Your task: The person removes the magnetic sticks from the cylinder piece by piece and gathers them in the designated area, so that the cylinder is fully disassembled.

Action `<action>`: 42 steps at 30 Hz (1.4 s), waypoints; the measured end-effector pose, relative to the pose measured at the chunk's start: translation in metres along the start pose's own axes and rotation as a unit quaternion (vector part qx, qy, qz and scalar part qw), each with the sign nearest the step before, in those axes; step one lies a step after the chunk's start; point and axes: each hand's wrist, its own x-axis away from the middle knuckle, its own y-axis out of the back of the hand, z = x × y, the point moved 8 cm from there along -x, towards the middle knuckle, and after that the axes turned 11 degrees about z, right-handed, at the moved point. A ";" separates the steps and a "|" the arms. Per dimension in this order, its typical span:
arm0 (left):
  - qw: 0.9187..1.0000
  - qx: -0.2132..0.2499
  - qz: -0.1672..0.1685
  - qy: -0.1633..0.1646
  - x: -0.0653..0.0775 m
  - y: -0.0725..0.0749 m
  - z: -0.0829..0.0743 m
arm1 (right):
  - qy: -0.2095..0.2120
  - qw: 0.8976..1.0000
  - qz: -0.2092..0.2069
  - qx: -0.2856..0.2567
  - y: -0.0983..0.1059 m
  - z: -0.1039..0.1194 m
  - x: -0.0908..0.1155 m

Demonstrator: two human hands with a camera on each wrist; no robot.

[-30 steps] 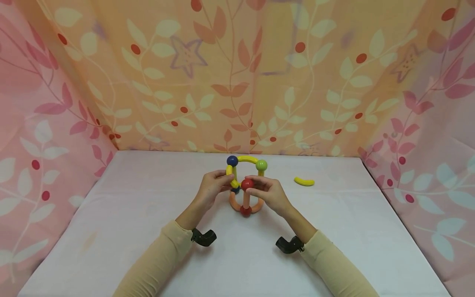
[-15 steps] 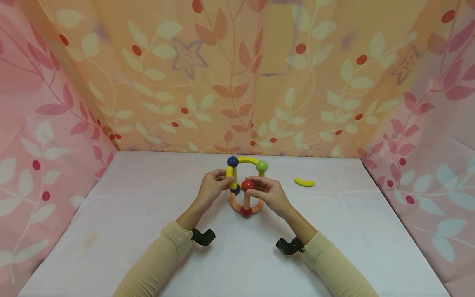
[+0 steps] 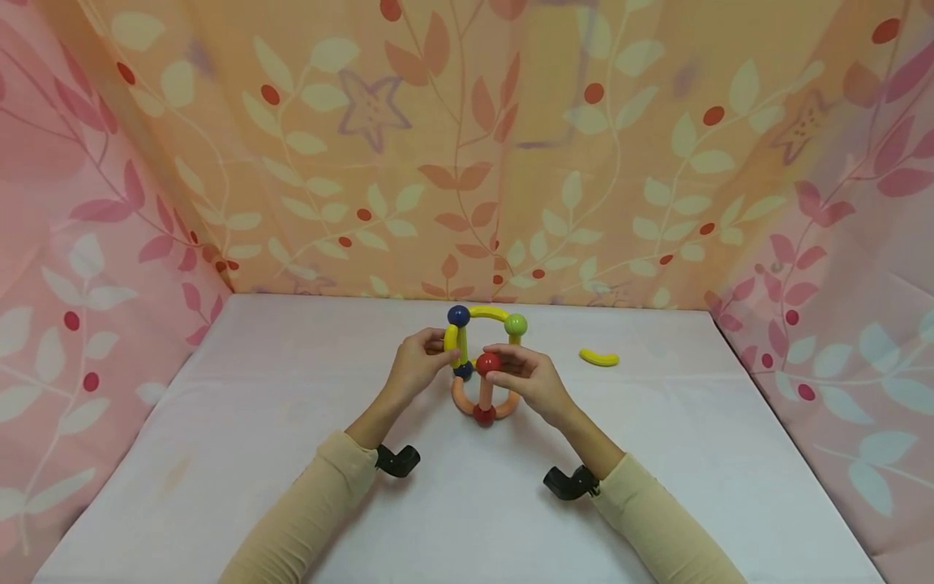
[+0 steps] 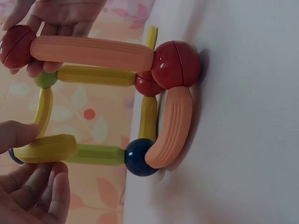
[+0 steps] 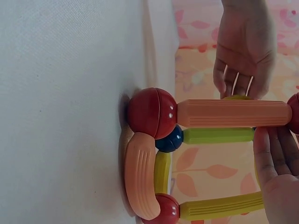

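Observation:
A frame of magnetic building sticks and balls stands on the table. My left hand (image 3: 414,367) pinches a curved yellow stick (image 4: 49,148) between thumb and fingers; the stick hangs from the upper blue ball (image 3: 458,315). With thumb and fingers, my right hand (image 3: 536,381) holds the upper red ball (image 3: 488,364) on top of an upright orange stick (image 5: 233,113). That stick rises from a lower red ball (image 4: 176,64). A light green ball (image 3: 516,325) tops the back right corner. Curved orange sticks (image 4: 173,128) and a lower blue ball (image 4: 141,157) form part of the base.
A loose curved yellow stick (image 3: 599,358) lies on the white-covered table (image 3: 255,487) to the right of the frame. Flowered cloth (image 3: 409,162) hangs behind and at both sides. Black wrist cameras (image 3: 571,483) sit at both cuffs.
The curved yellow stick in my left hand has swung its lower end left, away from the upper red ball, and hangs more upright. My right hand has barely moved.

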 end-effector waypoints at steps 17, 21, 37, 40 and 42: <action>0.999 0.023 0.024 0.032 -0.005 0.001 0.010 | 0.000 1.000 -0.002 -0.001 0.003 -0.003 0.001; 0.999 0.025 0.030 0.032 -0.006 0.001 0.011 | -0.003 1.000 0.000 0.000 0.004 -0.004 0.002; 0.998 0.008 0.055 0.030 0.001 0.008 0.029 | -0.009 1.000 0.010 0.002 0.003 -0.002 0.002; 0.996 0.005 0.075 0.042 0.007 0.007 0.035 | -0.010 1.000 0.010 0.000 0.003 -0.002 0.002; 0.994 0.004 0.095 0.052 0.010 0.005 0.038 | -0.008 1.000 0.010 -0.001 0.003 -0.002 0.002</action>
